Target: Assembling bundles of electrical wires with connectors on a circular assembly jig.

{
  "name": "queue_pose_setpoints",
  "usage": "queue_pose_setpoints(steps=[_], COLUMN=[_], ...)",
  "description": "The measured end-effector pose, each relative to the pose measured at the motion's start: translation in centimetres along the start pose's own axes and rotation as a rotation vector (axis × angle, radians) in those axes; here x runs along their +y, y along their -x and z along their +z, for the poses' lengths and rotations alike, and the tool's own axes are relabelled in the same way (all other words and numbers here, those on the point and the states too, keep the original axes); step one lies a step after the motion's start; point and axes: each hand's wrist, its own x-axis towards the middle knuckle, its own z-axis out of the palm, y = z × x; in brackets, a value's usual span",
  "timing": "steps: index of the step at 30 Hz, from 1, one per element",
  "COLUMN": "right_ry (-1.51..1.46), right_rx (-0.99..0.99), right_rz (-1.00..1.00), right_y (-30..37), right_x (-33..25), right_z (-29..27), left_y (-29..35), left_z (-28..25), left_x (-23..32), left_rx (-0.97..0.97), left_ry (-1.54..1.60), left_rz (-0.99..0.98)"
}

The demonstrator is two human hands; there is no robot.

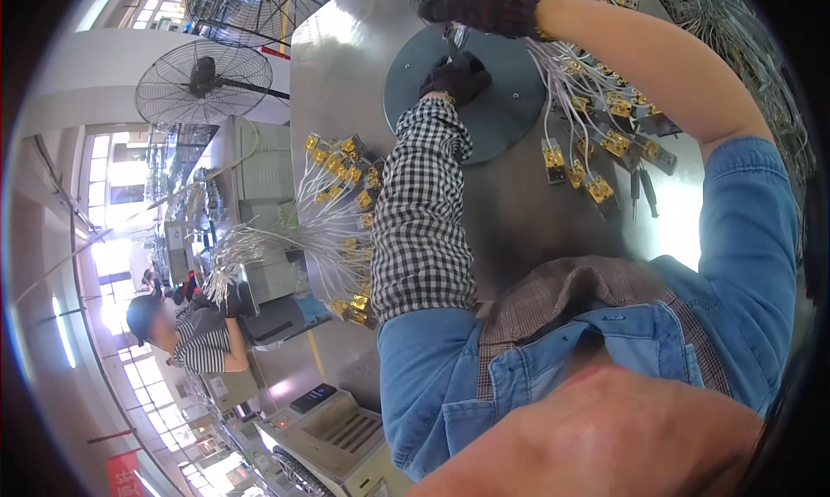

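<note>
My left hand [456, 79], in a dark glove below a black-and-white checked sleeve, is closed over the round dark plate [510, 121] on the metal table. Its fingers wrap a bundle of grey-white wires [456, 38] that runs up toward my other hand. My right hand [488, 6], also dark-gloved, reaches in from the right at the top edge. It is closed, with wire ends looping out at its left side; its fingertips are partly hidden. Right of the plate lie white-wired connectors [616, 142] with yellow metal parts.
A second bunch of wired connectors [350, 164] lies along the table's left edge, its white wires [251, 246] spilling outward. Grey cables [735, 56] are heaped at the far right. Fans [203, 77] stand at left. A co-worker in a striped shirt [203, 346] handles wires at lower left.
</note>
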Motion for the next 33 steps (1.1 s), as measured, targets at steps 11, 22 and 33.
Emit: queue_pose_setpoints(steps=[11, 22, 33], right_ry=[-0.233, -0.753, -0.119], right_rx=[-0.663, 0.046, -0.739], right_rz=[0.509, 0.047, 0.139], right_y=[-2.8, 8.6, -1.4], right_x=[-1.3, 13.6, 10.9], right_z=[6.8, 3.5, 9.1], left_y=[6.6, 5.2, -1.1], left_z=[-7.7, -4.4, 1.2], left_x=[0.4, 0.6, -3.6], left_rx=[-0.013, 0.223, 0.462], left_ry=[0.148, 0.454, -0.004], left_rz=[-0.217, -0.169, -0.042])
